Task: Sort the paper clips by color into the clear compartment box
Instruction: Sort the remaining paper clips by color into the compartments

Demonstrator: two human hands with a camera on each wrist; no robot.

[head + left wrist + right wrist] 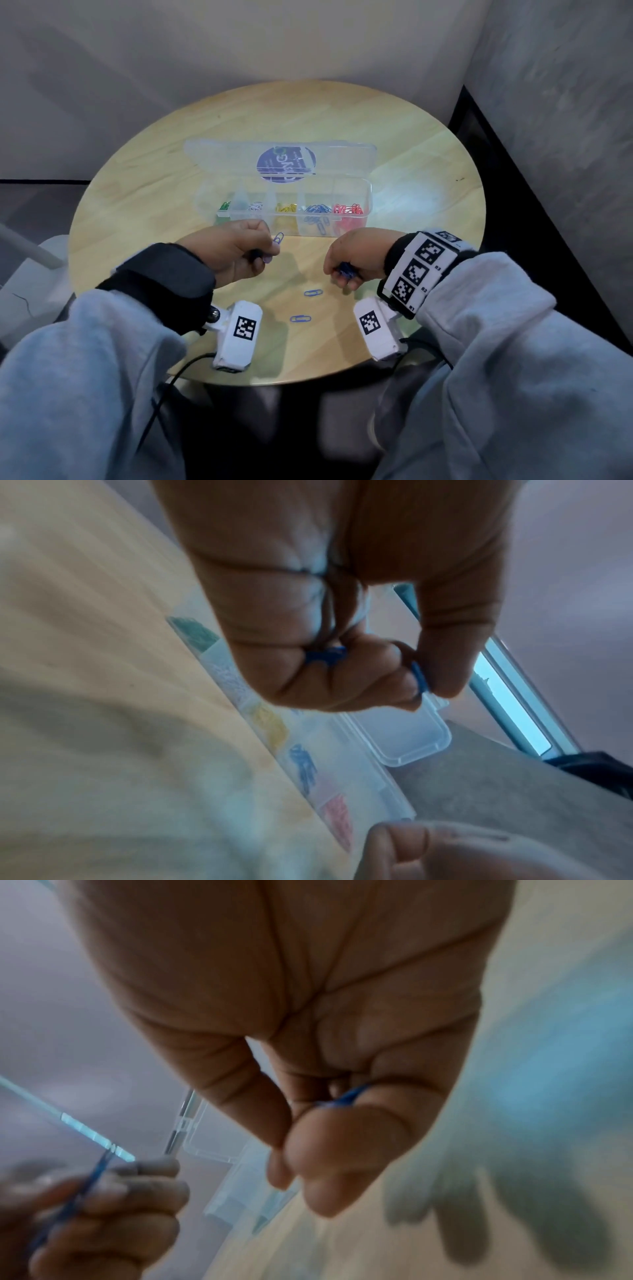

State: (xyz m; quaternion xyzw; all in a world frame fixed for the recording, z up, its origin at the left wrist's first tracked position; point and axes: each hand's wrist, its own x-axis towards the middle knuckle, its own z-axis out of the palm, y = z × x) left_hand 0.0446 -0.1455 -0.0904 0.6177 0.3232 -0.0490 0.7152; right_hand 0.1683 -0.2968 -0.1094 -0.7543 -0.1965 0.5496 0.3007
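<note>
The clear compartment box [366, 198] lies open on the round table, holding green, white, yellow, blue and red clips in separate cells. My left hand [239, 251] hovers in front of it, pinching a blue paper clip [279, 237] between thumb and forefinger; more blue clips [325, 654] sit inside its curled fingers. My right hand [349, 263] is curled round a bunch of blue clips [346, 269], which the right wrist view shows as a blue clip [349, 1096] under the thumb. Two loose blue clips [313, 293] [300, 319] lie on the wood between my wrists.
The box's lid [281, 157] lies flat behind it with a dark round sticker. The wooden table [428, 154] stands in a corner between grey walls, with a dark strip to the right. My knees are under its near edge.
</note>
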